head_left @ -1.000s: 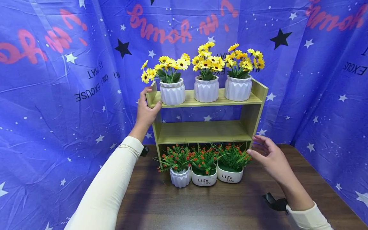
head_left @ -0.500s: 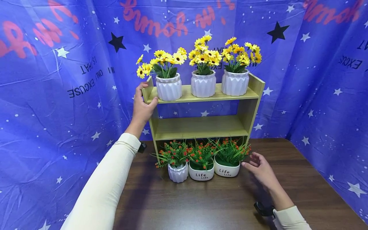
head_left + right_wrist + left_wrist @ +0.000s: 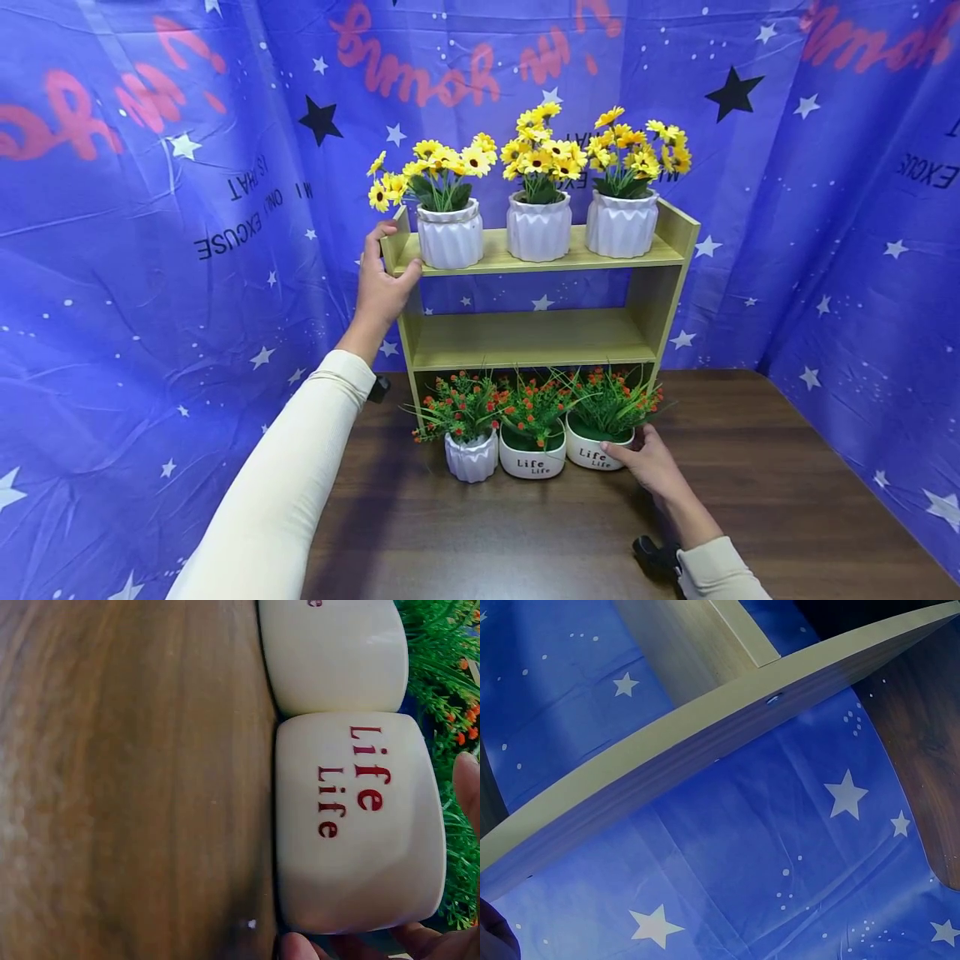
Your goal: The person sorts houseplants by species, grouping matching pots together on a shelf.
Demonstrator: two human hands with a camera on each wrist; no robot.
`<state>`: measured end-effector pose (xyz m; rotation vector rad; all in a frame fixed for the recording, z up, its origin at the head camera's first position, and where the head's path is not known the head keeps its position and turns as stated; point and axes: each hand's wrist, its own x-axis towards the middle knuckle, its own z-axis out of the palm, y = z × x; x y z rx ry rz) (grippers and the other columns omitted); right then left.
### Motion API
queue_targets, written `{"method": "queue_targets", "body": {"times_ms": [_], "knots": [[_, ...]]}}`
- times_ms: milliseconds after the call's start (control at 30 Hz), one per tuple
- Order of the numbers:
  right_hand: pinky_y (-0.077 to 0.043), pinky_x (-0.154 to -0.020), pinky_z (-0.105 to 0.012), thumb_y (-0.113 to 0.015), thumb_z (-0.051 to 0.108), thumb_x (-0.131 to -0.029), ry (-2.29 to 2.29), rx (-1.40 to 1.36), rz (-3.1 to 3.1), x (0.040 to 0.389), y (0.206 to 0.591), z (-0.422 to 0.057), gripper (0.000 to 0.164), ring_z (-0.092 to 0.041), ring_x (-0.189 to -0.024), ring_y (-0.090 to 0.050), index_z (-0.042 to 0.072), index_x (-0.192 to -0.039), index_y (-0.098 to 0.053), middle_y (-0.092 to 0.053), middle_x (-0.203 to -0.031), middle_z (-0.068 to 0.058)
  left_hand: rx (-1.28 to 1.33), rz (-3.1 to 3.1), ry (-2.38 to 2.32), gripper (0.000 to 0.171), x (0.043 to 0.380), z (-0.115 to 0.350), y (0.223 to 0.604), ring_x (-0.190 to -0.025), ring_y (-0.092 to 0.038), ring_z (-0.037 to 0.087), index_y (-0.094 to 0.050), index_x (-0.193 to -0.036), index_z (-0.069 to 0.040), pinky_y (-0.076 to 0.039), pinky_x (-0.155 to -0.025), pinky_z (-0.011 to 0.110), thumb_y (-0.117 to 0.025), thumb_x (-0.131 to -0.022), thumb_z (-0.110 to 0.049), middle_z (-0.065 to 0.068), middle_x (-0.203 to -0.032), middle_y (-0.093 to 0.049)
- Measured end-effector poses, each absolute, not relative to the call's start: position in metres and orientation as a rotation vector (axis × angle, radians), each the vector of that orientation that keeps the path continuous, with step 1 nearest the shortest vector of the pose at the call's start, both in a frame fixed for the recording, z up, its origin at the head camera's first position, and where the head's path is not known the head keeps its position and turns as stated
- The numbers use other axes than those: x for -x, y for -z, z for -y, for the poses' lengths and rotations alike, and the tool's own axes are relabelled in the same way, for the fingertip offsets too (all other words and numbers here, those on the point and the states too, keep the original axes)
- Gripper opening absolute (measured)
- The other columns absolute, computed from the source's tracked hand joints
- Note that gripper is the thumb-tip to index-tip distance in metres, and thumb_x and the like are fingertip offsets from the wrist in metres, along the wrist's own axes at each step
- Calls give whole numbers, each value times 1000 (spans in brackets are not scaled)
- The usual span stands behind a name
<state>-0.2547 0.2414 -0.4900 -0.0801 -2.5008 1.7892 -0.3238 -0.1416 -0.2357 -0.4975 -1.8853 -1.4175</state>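
My left hand point(image 3: 381, 290) grips the top left corner of a light wooden shelf point(image 3: 531, 335), its thumb in front of the side panel. In the left wrist view the shelf's side panel point(image 3: 705, 727) runs diagonally, with a bit of the hand at the lower left corner. At the lower right, my right hand point(image 3: 654, 468) holds the right end of a white oval flowerpot point(image 3: 360, 832) printed "Life". Its thumb is at the rim and the other fingers are round the pot's end. Green leaves and small red flowers point(image 3: 611, 400) fill this pot.
A second "Life" pot point(image 3: 532, 465) and a white ribbed pot point(image 3: 471, 460) stand to its left, before the shelf's bottom. Three ribbed pots of yellow flowers, including a middle one point(image 3: 538, 229), line the top board. Behind the brown table point(image 3: 480, 542) hangs a blue star-patterned curtain point(image 3: 180, 350).
My right hand has moved down and left from beside the shelf's right side to the right "Life" pot and taken hold of it. The left hand stays on the shelf.
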Motion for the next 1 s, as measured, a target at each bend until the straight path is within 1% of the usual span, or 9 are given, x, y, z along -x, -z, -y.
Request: {"method": "queue_targets", "body": {"times_ms": [100, 167, 267, 433, 500, 633, 733, 867, 1000], "knots": [[-38, -103, -46, -74, 17, -89, -1762, 65, 2505, 256, 492, -239, 81, -42, -127, -44, -14, -144, -24, -43, -138, -36, 502, 1882, 1417, 52, 324, 140, 235, -125, -40, 38, -44, -131, 5, -31, -104, 40, -66, -84, 3, 22, -146, -44], [-33, -106, -50, -76, 15, -87, -1740, 69, 2502, 258, 494, -237, 83, -43, -129, -42, -13, -145, -23, -42, -139, -36, 504, 1881, 1417, 51, 325, 140, 235, -125, -40, 39, -45, -131, 4, -31, -104, 41, -66, -84, 3, 23, -146, -44], [-31, -108, -52, -77, 15, -86, -1721, 77, 2491, 262, 498, -236, 85, -43, -130, -41, -12, -146, -23, -42, -139, -35, 487, 1884, 1417, 51, 327, 140, 237, -123, -40, 37, -46, -130, 2, -31, -104, 42, -66, -83, 2, 23, -145, -44], [-33, -106, -52, -79, 24, -85, -1630, 117, 2512, 259, 497, -238, 82, -42, -127, -44, -10, -142, -31, -47, -135, -34, 487, 1877, 1425, 51, 327, 141, 237, -122, -40, 40, -46, -130, 2, -32, -102, 42, -65, -83, 2, 24, -142, -45], [-36, -103, -50, -79, 26, -85, -1586, 119, 2518, 253, 492, -241, 79, -41, -123, -47, -11, -138, -34, -50, -132, -33, 513, 1867, 1430, 50, 325, 141, 236, -124, -39, 42, -44, -130, 6, -32, -102, 42, -64, -84, 4, 26, -143, -44], [-46, -90, -32, -79, 25, -86, -1540, 71, 2498, 239, 473, -250, 73, -33, -114, -54, -9, -135, -38, -56, -128, -30, 542, 1851, 1437, 50, 324, 142, 236, -127, -39, 45, -44, -129, 8, -31, -104, 43, -64, -83, 6, 26, -144, -43], [-50, -79, -23, -78, 25, -86, -1513, 11, 2476, 227, 454, -255, 72, -28, -107, -58, -9, -136, -38, -59, -126, -29, 546, 1843, 1447, 50, 323, 141, 236, -126, -39, 46, -43, -129, 7, -32, -103, 46, -63, -83, 6, 27, -144, -43], [-51, -73, -21, -78, 25, -87, -1458, -31, 2453, 213, 427, -260, 71, -13, -98, -61, -6, -136, -40, -60, -124, -29, 535, 1851, 1459, 51, 323, 141, 237, -125, -39, 45, -43, -129, 6, -32, -102, 46, -63, -83, 6, 28, -144, -42], [-51, -72, -20, -78, 22, -87, -1472, -86, 2381, 208, 399, -260, 72, 0, -97, -57, -3, -141, -38, -58, -127, -28, 535, 1853, 1461, 51, 323, 140, 236, -125, -39, 45, -43, -130, 6, -33, -102, 46, -63, -83, 6, 28, -145, -42]]}}
